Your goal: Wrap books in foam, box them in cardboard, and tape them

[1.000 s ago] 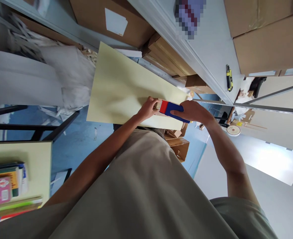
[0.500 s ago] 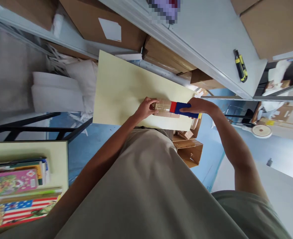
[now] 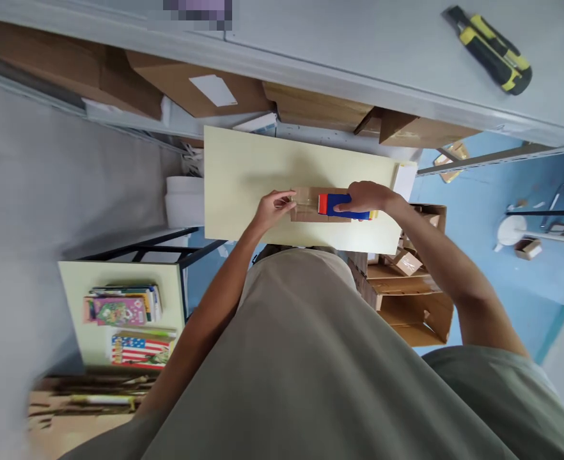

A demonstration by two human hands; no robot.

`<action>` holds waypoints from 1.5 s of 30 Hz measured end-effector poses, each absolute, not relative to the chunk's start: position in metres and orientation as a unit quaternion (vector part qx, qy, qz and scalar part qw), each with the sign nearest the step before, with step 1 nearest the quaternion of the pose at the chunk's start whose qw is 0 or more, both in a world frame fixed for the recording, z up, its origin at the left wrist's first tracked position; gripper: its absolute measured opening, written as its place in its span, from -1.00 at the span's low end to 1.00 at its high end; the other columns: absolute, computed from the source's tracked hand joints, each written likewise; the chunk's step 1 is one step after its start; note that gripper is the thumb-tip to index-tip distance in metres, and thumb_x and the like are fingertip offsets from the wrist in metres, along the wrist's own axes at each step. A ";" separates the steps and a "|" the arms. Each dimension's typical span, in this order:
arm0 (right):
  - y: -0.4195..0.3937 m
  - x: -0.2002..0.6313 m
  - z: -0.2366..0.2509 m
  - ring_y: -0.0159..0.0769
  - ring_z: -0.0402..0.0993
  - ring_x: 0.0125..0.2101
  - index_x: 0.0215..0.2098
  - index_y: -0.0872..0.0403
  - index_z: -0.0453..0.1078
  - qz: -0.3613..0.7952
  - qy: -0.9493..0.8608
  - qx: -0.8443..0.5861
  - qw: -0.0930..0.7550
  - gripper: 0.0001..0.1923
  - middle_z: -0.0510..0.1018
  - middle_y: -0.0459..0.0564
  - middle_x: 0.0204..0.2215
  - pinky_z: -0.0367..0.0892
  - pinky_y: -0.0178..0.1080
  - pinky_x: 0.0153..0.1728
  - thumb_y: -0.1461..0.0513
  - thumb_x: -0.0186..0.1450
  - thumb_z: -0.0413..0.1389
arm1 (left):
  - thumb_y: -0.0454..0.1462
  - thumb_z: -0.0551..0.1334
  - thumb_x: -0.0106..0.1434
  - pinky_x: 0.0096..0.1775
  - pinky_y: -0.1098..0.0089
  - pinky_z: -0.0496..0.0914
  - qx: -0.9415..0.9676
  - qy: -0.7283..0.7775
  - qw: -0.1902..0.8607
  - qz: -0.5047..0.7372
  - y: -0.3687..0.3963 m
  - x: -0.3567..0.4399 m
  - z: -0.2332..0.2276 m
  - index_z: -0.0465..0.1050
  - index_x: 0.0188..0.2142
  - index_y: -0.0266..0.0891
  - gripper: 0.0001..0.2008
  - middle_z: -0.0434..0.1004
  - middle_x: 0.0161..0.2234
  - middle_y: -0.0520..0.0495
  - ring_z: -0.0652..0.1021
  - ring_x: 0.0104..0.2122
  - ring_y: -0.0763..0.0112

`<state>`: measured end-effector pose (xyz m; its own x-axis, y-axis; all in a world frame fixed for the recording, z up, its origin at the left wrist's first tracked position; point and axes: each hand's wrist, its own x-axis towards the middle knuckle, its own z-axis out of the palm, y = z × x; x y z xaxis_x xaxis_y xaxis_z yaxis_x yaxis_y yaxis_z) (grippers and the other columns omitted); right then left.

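Pale yellow table (image 3: 243,185) is the landmark, seen from above with the person's torso below it. A small flat cardboard box (image 3: 305,204) lies on the table, toward its near edge, right of the table's centre. Right hand (image 3: 366,197) is clenched around the blue handle of a red-and-blue tape dispenser (image 3: 342,206), which rests on the box's right part, red end pointing left. Left hand (image 3: 273,208) sits at the box's left end, fingers curled and pinching at the edge there, touching the box; whether it grips tape or only cardboard, cannot tell.

Beyond the table's far edge, brown cartons (image 3: 205,89) sit under a grey shelf (image 3: 359,45). On that shelf, far right of the table, lies a yellow-and-black utility knife (image 3: 493,51). Just left of the table, white foam rolls (image 3: 183,201) stand beside a black metal frame (image 3: 167,243). Lower left of the table, a second small pale table (image 3: 78,319) carries a stack of books (image 3: 123,306) and one with a flag-pattern cover (image 3: 135,350). Right of the table, below its near right corner, open cardboard boxes (image 3: 407,294) sit on the blue floor (image 3: 493,268). Further right on that floor, a white roll (image 3: 511,230).
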<state>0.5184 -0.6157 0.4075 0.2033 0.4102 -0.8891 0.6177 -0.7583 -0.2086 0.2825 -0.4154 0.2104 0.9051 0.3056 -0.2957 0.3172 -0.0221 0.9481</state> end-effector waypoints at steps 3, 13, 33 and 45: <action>-0.623 0.522 0.405 -0.05 0.70 -0.33 -0.02 0.14 0.68 -0.541 0.341 0.765 0.075 -0.50 0.69 0.10 -0.46 0.44 -0.13 -0.20 -0.13 0.43 0.36 | 0.10 0.52 0.31 -0.02 0.22 0.69 0.731 0.249 0.635 -0.007 -0.420 0.284 0.216 0.74 0.08 -0.21 -0.47 0.70 -0.09 -0.17 0.69 -0.20 0.32; -0.677 0.546 0.407 -0.07 0.67 -0.35 -0.11 0.11 0.68 -0.558 0.324 0.763 0.045 -0.44 0.68 0.10 -0.46 0.43 -0.12 -0.24 -0.22 0.42 0.35 | -0.02 0.51 0.29 -0.10 0.30 0.67 0.755 0.308 0.578 -0.020 -0.426 0.286 0.232 0.74 0.02 -0.21 -0.58 0.71 -0.05 -0.19 0.71 -0.21 0.33; -0.762 0.610 0.404 -0.01 0.66 -0.34 -0.13 0.02 0.72 -0.593 0.292 0.749 0.049 -0.31 0.72 0.17 -0.38 0.45 -0.04 -0.34 -0.39 0.40 0.25 | 0.07 0.55 0.20 -0.16 0.31 0.65 0.741 0.354 0.569 -0.032 -0.445 0.293 0.239 0.72 0.05 -0.23 -0.45 0.73 -0.10 -0.17 0.71 -0.24 0.29; -0.740 0.587 0.366 0.16 0.71 -0.15 0.06 0.13 0.70 -0.507 0.304 0.802 0.089 -0.26 0.72 0.22 -0.36 0.49 -0.04 -0.18 -0.31 0.31 0.43 | 0.10 0.58 0.12 -0.10 0.27 0.70 0.730 0.374 0.571 -0.028 -0.447 0.294 0.240 0.73 0.01 -0.24 -0.40 0.72 -0.10 -0.14 0.70 -0.24 0.30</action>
<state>0.5866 -0.7398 0.3657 0.3014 0.3963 -0.8672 0.5770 -0.7999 -0.1650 0.2944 -0.4470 0.2403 0.7181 0.5151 -0.4679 0.5781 -0.0672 0.8132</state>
